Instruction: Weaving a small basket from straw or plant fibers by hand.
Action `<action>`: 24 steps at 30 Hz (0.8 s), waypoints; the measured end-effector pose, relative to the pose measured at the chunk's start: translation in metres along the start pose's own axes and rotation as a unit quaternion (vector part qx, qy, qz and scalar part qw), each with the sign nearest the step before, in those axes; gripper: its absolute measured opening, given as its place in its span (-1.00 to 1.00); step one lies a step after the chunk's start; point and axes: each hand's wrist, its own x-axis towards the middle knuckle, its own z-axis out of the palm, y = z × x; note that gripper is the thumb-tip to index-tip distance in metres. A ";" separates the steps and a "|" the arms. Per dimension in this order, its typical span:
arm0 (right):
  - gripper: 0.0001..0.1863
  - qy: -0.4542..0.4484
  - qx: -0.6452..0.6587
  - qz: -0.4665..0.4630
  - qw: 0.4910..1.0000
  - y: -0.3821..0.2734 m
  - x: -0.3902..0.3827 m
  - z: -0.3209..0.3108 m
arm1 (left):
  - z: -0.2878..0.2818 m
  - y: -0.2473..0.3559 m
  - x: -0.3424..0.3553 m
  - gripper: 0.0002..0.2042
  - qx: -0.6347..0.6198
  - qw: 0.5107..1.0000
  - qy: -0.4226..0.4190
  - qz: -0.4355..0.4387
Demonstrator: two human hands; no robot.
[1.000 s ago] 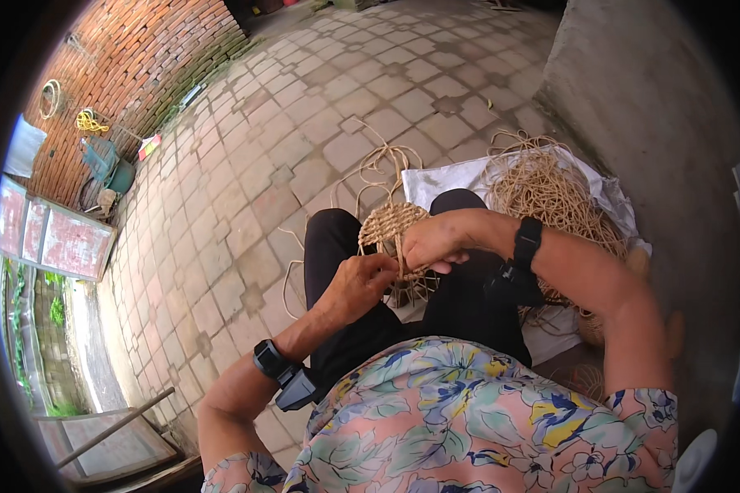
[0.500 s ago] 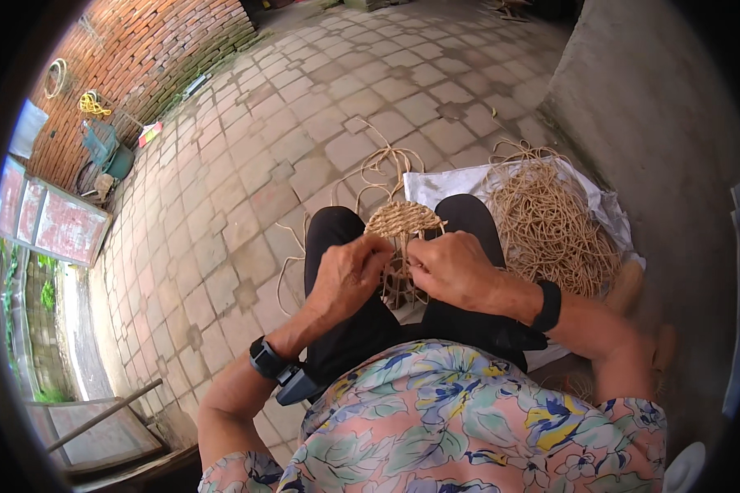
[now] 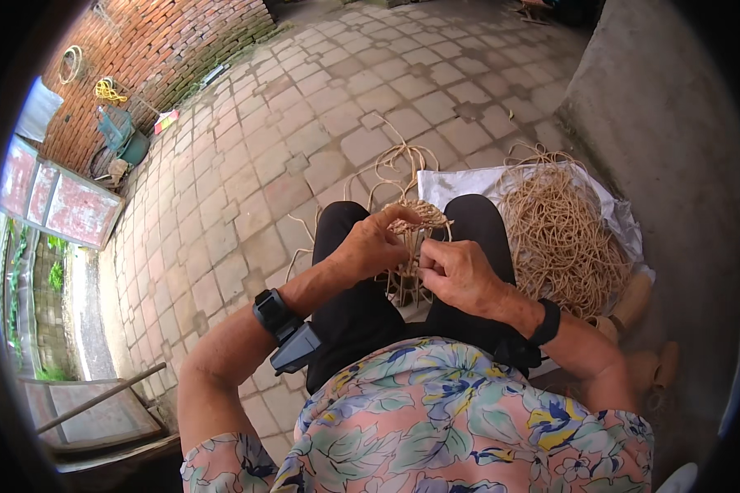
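Observation:
Between my knees is a small woven cord piece [image 3: 436,219], tan and rounded at its far edge, with loose strands hanging toward me. My left hand [image 3: 376,244] is curled over its left side, the forefinger lying across the weave and the thumb lower down; it covers much of the piece. On the right, my right hand [image 3: 462,273] is closed, thumb and forefinger pinched at a cord strand just below the weave. The fingertips partly hide that strand. Loose cord ends [image 3: 407,156] trail onto the paving beyond my knees.
A large tangled heap of tan cord [image 3: 559,234] lies on a white sack [image 3: 444,185] to my right, beside a grey wall [image 3: 666,115]. Paving tiles [image 3: 247,181] spread ahead and left. A teal bucket [image 3: 133,148] stands by the brick wall [image 3: 164,49].
My left hand has moved up and right over the weave, its forefinger now stretched across it. The right hand stays pinched beside the strands. The whole view has shifted slightly.

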 end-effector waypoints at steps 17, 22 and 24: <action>-0.86 0.000 0.033 -0.042 0.999 0.002 -0.006 -0.018 | 0.007 0.003 -0.034 -0.89 0.183 0.948 0.068 0.251; -0.87 -0.031 0.029 0.000 0.999 0.009 -0.007 -0.041 | 0.008 0.001 -0.036 -0.89 0.145 0.963 0.070 0.217; -0.85 -0.032 0.005 0.001 0.999 0.006 -0.010 -0.042 | 0.006 0.005 -0.036 -0.88 0.146 0.963 0.069 0.214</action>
